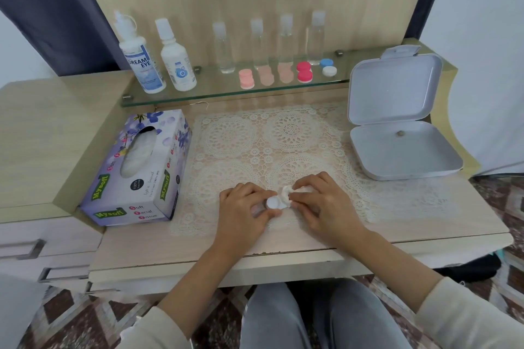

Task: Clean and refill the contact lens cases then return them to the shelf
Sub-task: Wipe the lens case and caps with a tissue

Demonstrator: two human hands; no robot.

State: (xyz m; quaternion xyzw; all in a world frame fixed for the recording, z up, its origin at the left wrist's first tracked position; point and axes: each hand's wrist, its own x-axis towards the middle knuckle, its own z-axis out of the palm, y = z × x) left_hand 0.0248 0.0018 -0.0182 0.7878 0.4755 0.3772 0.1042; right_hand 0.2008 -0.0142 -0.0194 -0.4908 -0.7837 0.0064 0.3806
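My left hand grips a white contact lens case low over the lace mat. My right hand pinches a crumpled white tissue and presses it against the case's right end. On the glass shelf lie other lens cases: a pink one, two peach ones, a red one and a blue and white one. Two white solution bottles stand at the shelf's left end.
A purple tissue box lies left of the mat. An open white hinged box sits at the right. Several clear small bottles stand behind the cases on the shelf. The desk's front edge is just below my wrists.
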